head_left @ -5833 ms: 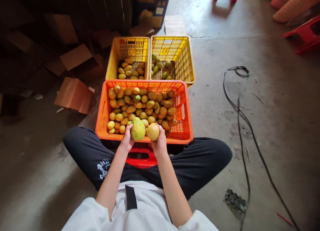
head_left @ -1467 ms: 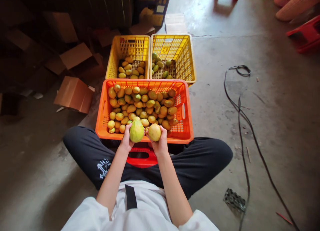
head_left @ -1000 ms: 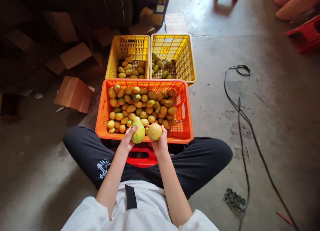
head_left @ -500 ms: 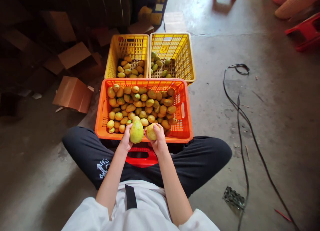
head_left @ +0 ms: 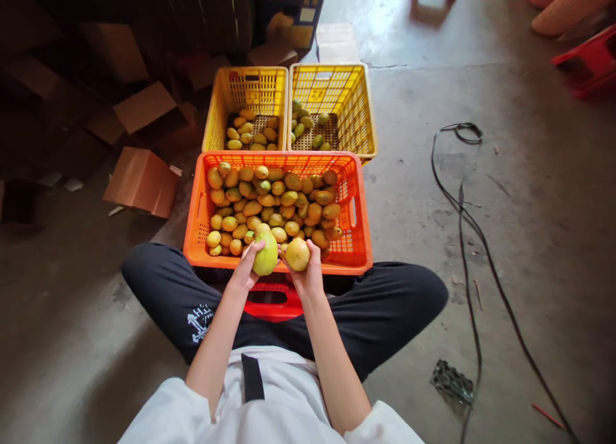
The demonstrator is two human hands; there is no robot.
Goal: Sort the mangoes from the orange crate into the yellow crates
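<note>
My left hand (head_left: 246, 272) is closed round a greenish mango (head_left: 265, 256). My right hand (head_left: 308, 277) grips a rounder yellow mango (head_left: 297, 254). Both fruits are held side by side over the near rim of an orange crate (head_left: 198, 206) that is filled with several yellow-green mangoes. Beyond it stand two yellow crates: the left yellow crate (head_left: 245, 88) holds yellowish mangoes, the right yellow crate (head_left: 359, 110) holds greener ones. I sit cross-legged on a red stool (head_left: 272, 303).
Cardboard boxes (head_left: 142, 181) lie on the floor to the left. A black cable (head_left: 464, 219) runs over the concrete on the right, with a small dark object (head_left: 450, 383) near it. Red stools (head_left: 590, 59) and baskets stand at the far right.
Both hands keep turning their mangoes in place above the crate's near rim. The left mango has tilted; the right fingers have come off the top of the yellow mango.
</note>
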